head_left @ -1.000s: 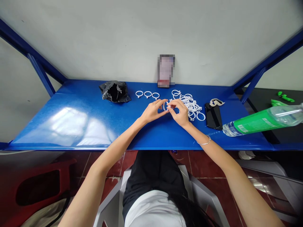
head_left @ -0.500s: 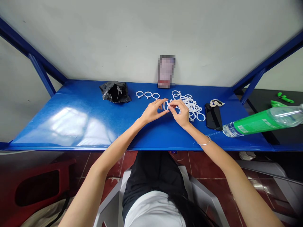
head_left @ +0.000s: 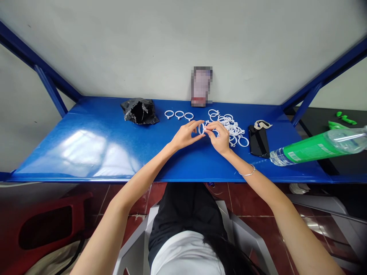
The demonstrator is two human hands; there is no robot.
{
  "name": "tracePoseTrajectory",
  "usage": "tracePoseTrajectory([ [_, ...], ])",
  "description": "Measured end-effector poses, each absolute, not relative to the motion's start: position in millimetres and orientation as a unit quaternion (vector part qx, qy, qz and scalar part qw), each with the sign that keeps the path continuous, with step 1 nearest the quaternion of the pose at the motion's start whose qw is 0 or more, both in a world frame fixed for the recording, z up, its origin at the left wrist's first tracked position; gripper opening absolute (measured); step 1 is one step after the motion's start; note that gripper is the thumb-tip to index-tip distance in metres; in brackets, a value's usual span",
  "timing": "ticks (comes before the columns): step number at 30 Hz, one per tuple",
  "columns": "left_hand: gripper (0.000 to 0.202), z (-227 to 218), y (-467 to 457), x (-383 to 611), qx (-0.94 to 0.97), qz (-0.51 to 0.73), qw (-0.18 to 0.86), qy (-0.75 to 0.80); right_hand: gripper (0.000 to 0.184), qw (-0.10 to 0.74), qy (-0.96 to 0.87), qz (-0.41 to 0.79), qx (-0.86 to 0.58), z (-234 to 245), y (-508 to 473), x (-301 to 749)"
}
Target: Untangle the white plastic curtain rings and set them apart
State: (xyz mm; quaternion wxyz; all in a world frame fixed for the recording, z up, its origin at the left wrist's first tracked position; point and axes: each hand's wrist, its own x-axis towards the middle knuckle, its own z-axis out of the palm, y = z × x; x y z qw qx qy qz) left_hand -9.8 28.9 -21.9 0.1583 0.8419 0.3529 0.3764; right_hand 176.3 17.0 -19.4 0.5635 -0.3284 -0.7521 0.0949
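White plastic ring (head_left: pixel 201 128) is held just above the blue metal bench (head_left: pixel 86 152), about midway along it and closer to the far edge than the near one. Change over the last second: slight. The ring has risen a little and now stands more upright between my fingertips; both hands have kept their places. Finding: the ring has not been set down and my handling of it is not finished.

My left hand (head_left: pixel 185 136) pinches the ring's left side, thumb and forefinger curled around it, wrist low and forearm running back to the near edge. My right hand (head_left: pixel 220 138) grips the right side with its fingertips, knuckles raised, a thin silver bracelet (head_left: pixel 248 172) on the wrist.

Just right of my right hand lies a loose heap of white rings (head_left: pixel 232 128). Three separate white rings (head_left: pixel 179 114) lie in a row towards the far edge, and a crumpled black plastic bag (head_left: pixel 139 111) lies to their left. A flat black slab (head_left: pixel 258 140) lies further right, well apart.
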Motion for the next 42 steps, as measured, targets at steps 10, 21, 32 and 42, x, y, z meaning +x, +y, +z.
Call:
tracePoseTrajectory([
  [10, 0.050, -21.7, 28.1, -9.3, 0.845, 0.375, 0.155, 0.348, 0.014, 0.564, -0.750, 0.107, -0.329, -20.5, 17.0, 176.1],
  [21, 0.049, -21.6, 28.5, -9.8, 0.843, 0.377, 0.150, 0.354, 0.010, 0.544, -0.764, 0.104, -0.331, -14.6, 14.2, 175.8],
  [32, 0.049, -22.0, 28.8, -9.5, 0.843, 0.378, 0.148, 0.352, 0.012, 0.539, -0.765, 0.110, -0.335, -13.0, 12.5, 174.5],
  [42, 0.050, -21.6, 27.8, -9.8, 0.848, 0.363, 0.148, 0.356, 0.013, 0.546, -0.760, 0.114, -0.333, -14.2, 12.6, 175.7],
])
